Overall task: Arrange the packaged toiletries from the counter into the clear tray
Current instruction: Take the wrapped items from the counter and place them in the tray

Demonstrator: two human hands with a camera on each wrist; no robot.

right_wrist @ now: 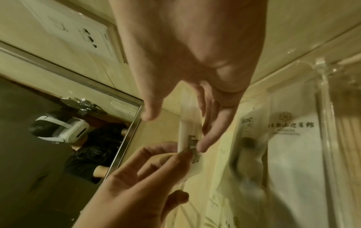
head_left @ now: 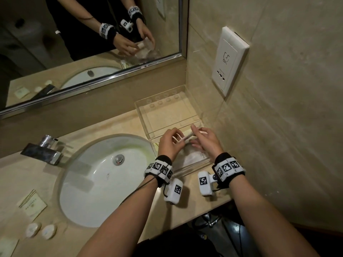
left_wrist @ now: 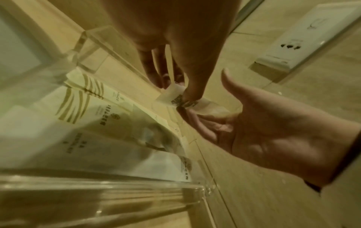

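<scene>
On the left of the counter (head_left: 115, 125), flat sachets (head_left: 32, 203) and two small round packs (head_left: 41, 230) still waited beside the sink (head_left: 104, 175); the job looked partly done. Right of the sink, the left hand (head_left: 169, 143) and right hand (head_left: 205, 139) both pinched a small white tube (head_left: 186, 137) over the clear tray (head_left: 148, 125), whose near end held several packets (left_wrist: 109, 114). A mirror (head_left: 89, 39) stood behind, and a wall socket (head_left: 229, 60) on the right.
</scene>
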